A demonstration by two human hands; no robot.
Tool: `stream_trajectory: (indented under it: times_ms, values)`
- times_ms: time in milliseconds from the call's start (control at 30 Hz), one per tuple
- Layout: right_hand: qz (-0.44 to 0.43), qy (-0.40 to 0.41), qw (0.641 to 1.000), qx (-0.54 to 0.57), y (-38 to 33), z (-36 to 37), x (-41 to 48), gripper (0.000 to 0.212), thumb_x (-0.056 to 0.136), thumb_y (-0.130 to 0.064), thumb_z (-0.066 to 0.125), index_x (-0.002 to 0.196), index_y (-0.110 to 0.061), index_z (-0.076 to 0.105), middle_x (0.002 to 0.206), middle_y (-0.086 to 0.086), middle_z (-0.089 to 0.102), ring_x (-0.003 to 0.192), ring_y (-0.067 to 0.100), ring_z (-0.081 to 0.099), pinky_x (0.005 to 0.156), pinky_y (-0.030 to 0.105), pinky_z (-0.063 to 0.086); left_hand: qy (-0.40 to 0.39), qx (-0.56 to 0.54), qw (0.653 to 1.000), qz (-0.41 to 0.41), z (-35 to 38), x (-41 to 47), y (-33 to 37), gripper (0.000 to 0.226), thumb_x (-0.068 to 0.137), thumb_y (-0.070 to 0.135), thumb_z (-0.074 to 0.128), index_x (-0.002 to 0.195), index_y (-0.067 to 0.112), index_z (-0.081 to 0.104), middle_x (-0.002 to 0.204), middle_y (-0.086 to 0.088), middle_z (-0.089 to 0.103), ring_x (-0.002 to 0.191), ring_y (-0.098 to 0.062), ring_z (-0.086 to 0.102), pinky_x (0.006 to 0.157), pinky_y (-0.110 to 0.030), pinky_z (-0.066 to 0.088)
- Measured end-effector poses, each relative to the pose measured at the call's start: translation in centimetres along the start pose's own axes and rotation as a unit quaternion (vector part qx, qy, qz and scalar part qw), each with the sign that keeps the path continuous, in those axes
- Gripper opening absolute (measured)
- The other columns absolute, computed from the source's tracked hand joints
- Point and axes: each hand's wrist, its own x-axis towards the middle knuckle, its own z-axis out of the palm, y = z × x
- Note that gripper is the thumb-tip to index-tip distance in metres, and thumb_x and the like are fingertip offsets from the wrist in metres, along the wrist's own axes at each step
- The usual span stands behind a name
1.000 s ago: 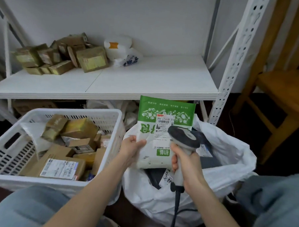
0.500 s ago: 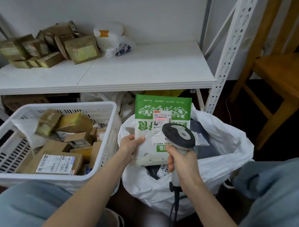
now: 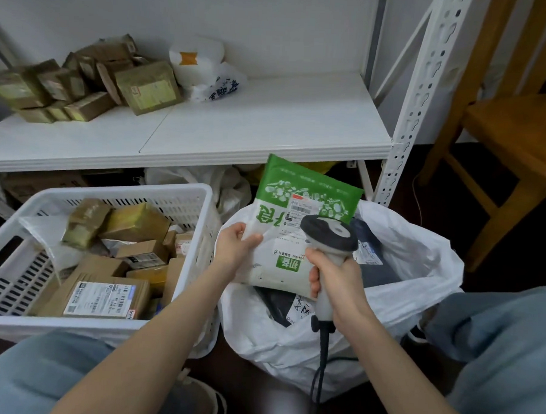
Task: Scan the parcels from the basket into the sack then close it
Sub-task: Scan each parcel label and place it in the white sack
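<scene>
In the head view, a green and white parcel was held over the open mouth of the sack, tilted with its green top leaning away to the right. Its left edge was pinched by the left hand, the thumb on the front face and the fingers closed behind it. Just right of the parcel, a scanner was gripped in the right hand, the fingers wrapped tightly round its pale handle and its dark head overlapping the white label on the parcel. A dark cable was seen hanging from the base of the handle, down in front of the sack.

The sack, white and crumpled, stood open on the floor below the parcel, with dark packets lying inside it. Just left of the sack, touching its side, a white slotted basket was seen, filled with brown boxes; one flat box with a printed label lay nearest the front rim.

Behind the sack and basket, a white shelf ran across the view. More brown boxes were piled at its far left, with a white bag just to their right. Well to the right of the sack, a wooden chair was seen. Knees in blue denim were visible at the bottom corners, on either side of the sack.
</scene>
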Motion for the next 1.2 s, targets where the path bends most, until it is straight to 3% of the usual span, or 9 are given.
stream_trajectory:
  times_ms: [67,133,300,433,533,667,1033,1100,1200]
  values:
    - [-0.002,0.004,1.000,0.003,-0.4,0.0,0.9,0.027,0.084,-0.016,0.069,0.063,-0.006,0.056,0.048,0.004,0.051,0.039,0.013,0.042,0.043,0.023,0.039,-0.014,0.106,0.992,0.069,0.7,0.7,0.5,0.008,0.084,0.017,0.070,0.081,0.017,0.063,0.076,-0.001,0.064,0.075,-0.025,0.060,0.070,-0.036,0.047]
    - [-0.005,0.008,1.000,0.004,-0.7,0.1,1.9,0.026,0.085,-0.015,0.068,0.064,-0.005,0.057,0.048,0.004,0.051,0.039,0.013,0.042,0.043,0.025,0.039,-0.052,0.243,0.965,0.083,2.1,1.5,0.3,0.024,0.086,0.020,0.068,0.110,0.017,0.065,0.100,-0.002,0.068,0.097,-0.025,0.061,0.083,-0.033,0.044]
    - [0.002,0.028,1.000,-0.006,-0.5,0.3,4.6,0.022,0.084,-0.014,0.069,0.067,-0.005,0.059,0.050,0.005,0.052,0.040,0.013,0.044,0.044,0.026,0.041,-0.090,0.443,0.888,0.089,5.0,2.2,-2.7,0.084,0.086,0.014,0.066,0.152,0.017,0.015,0.141,-0.015,0.043,0.123,-0.032,0.048,0.098,-0.039,0.043]
    - [0.025,0.036,0.999,-0.001,0.1,0.8,6.6,0.020,0.084,-0.012,0.069,0.067,-0.007,0.061,0.047,0.002,0.052,0.039,0.012,0.044,0.044,0.026,0.041,-0.093,0.556,0.776,0.282,6.4,1.1,-5.0,0.084,0.090,0.027,0.060,0.153,0.024,0.005,0.157,-0.012,0.014,0.143,-0.030,0.019,0.117,-0.043,0.020]
    - [0.042,0.040,0.998,-0.003,0.7,1.4,7.8,0.018,0.083,-0.012,0.070,0.068,-0.005,0.063,0.045,0.001,0.053,0.040,0.014,0.045,0.046,0.028,0.041,-0.225,0.633,0.695,0.256,8.1,1.0,-7.4,0.099,0.082,0.063,0.058,0.152,0.034,-0.006,0.160,-0.009,-0.013,0.147,-0.032,-0.010,0.118,-0.055,0.001]
    - [0.058,0.028,0.998,0.004,1.4,2.0,9.5,0.015,0.084,-0.012,0.068,0.072,-0.005,0.063,0.047,0.001,0.052,0.040,0.012,0.044,0.042,0.025,0.040,-0.229,0.659,0.704,0.133,9.1,3.1,-9.4,0.109,0.075,0.073,0.057,0.152,0.033,-0.008,0.157,-0.013,-0.024,0.144,-0.037,-0.020,0.115,-0.061,-0.002]
    - [0.091,0.027,0.995,-0.016,2.5,3.5,13.5,0.025,0.083,-0.014,0.068,0.062,-0.006,0.058,0.047,0.003,0.051,0.036,0.012,0.042,0.044,0.026,0.037,-0.244,0.639,0.724,0.089,8.5,11.0,-9.1,0.111,0.069,0.078,0.057,0.152,0.036,-0.003,0.158,-0.009,-0.022,0.145,-0.033,-0.020,0.113,-0.066,0.000]
    - [0.097,0.028,0.995,-0.013,2.7,3.4,13.6,0.023,0.082,-0.016,0.069,0.064,-0.006,0.059,0.046,0.001,0.051,0.037,0.012,0.042,0.046,0.028,0.037,-0.225,0.640,0.727,0.101,8.5,11.0,-8.1,0.106,0.066,0.079,0.059,0.151,0.034,0.015,0.160,-0.010,-0.002,0.147,-0.033,-0.002,0.114,-0.062,0.006]
    - [0.093,0.040,0.995,0.018,2.4,2.9,13.7,0.023,0.083,-0.012,0.068,0.064,-0.006,0.057,0.047,0.002,0.049,0.037,0.011,0.041,0.044,0.027,0.037,-0.095,0.594,0.772,0.206,8.3,10.7,-6.3,0.089,0.068,0.072,0.064,0.137,0.021,0.038,0.141,-0.010,0.035,0.131,-0.028,0.034,0.108,-0.044,0.028]
